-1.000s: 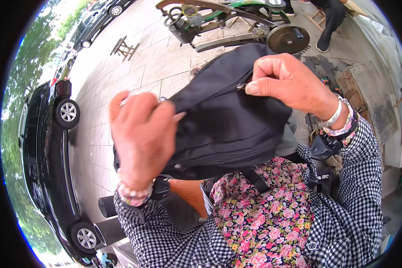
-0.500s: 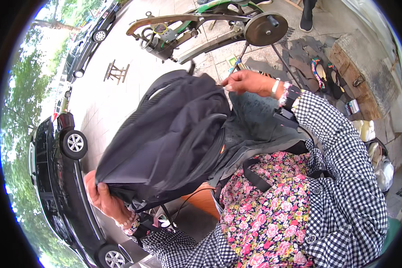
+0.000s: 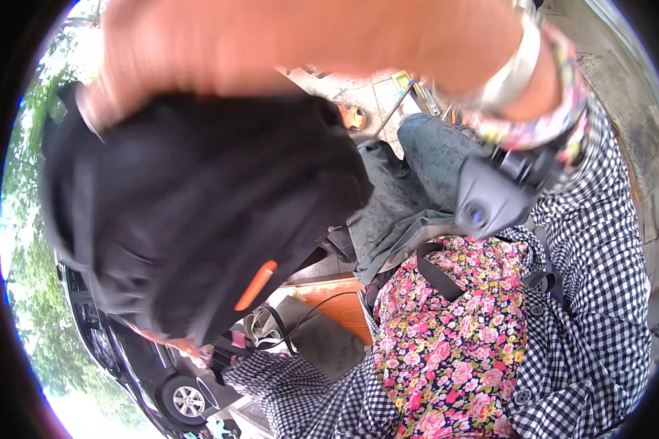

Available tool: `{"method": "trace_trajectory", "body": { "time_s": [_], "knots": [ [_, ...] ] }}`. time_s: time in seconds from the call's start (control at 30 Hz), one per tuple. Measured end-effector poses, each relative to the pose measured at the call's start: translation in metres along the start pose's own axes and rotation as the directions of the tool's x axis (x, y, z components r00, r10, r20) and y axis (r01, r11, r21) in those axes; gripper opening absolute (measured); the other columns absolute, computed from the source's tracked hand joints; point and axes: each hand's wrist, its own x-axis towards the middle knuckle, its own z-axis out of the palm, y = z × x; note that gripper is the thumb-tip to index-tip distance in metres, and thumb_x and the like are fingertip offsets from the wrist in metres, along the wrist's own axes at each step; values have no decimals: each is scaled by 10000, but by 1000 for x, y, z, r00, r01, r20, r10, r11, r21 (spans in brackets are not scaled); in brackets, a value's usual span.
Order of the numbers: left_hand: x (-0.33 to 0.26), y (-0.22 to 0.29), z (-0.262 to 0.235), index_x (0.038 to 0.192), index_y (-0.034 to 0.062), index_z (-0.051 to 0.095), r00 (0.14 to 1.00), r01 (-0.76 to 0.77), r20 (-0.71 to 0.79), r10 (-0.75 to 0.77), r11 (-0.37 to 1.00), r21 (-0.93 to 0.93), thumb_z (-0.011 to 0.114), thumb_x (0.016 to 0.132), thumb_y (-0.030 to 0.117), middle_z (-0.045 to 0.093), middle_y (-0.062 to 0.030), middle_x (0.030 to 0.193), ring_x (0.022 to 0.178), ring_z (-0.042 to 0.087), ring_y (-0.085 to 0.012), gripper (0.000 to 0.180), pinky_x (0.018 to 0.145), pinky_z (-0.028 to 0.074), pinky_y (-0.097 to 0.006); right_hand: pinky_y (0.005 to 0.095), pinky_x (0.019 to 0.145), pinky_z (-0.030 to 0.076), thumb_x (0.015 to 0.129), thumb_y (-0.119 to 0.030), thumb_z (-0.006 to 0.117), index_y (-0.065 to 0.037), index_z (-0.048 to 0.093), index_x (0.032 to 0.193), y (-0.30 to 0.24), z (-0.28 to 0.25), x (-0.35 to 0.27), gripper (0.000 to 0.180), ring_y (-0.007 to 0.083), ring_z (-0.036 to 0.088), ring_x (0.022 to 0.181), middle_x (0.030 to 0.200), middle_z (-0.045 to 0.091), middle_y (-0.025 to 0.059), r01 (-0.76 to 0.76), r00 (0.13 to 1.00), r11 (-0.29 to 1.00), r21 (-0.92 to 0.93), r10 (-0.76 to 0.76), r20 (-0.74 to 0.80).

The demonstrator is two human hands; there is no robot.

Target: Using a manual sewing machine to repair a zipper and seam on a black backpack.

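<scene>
A black backpack (image 3: 220, 190) with an orange strip is held up at the left, close to the camera and blurred by motion. My right hand (image 3: 220, 51) reaches across the top of the view, large and smeared, its fingers closed on the bag's upper far edge. Low on the bag's left side, my left hand (image 3: 165, 340) holds it from beneath; most of its fingers are hidden behind the fabric. A grey-green cloth (image 3: 395, 197) lies over my lap beside the bag, above my floral apron (image 3: 447, 329).
Below the bag are an orange-brown wooden surface (image 3: 337, 311) and a dark cable. Beyond the cloth, an orange object (image 3: 352, 117) and tools lie on the paving. A dark parked car (image 3: 143, 358) stands at the lower left. Stone or concrete blocks line the right.
The backpack has been raised toward the camera and turned, bringing its orange strip into plain view. My right hand has swung up and left across the view. The left hand is now mostly covered.
</scene>
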Motion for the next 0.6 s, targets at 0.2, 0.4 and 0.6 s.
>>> {"method": "trace_trajectory", "body": {
  "time_s": [0.2,0.4,0.6],
  "knots": [
    [3,20,64,978,-70,529,-333,793,-941,55,557,-248,468,811,306,534,-182,914,862,519,-286,416,792,412,-371,376,490,454,584,-144,585,45,583,591,-24,81,-31,189,336,554,504,523,522,206,-185,973,905,384,113,201],
    [26,27,17,753,-9,531,-314,787,-914,-256,468,-402,627,606,26,460,-82,628,549,428,-203,179,509,336,-288,383,526,433,580,-103,603,18,558,568,-25,67,-24,130,345,559,584,568,530,184,-166,965,912,374,73,252],
    [-8,61,16,716,-36,514,-236,846,-960,-152,454,-280,608,734,92,458,-64,629,585,406,-164,160,538,315,-272,378,571,440,611,-226,640,-19,613,682,-18,61,-11,220,309,569,613,628,576,146,-248,933,859,447,88,349]
  ]
}}
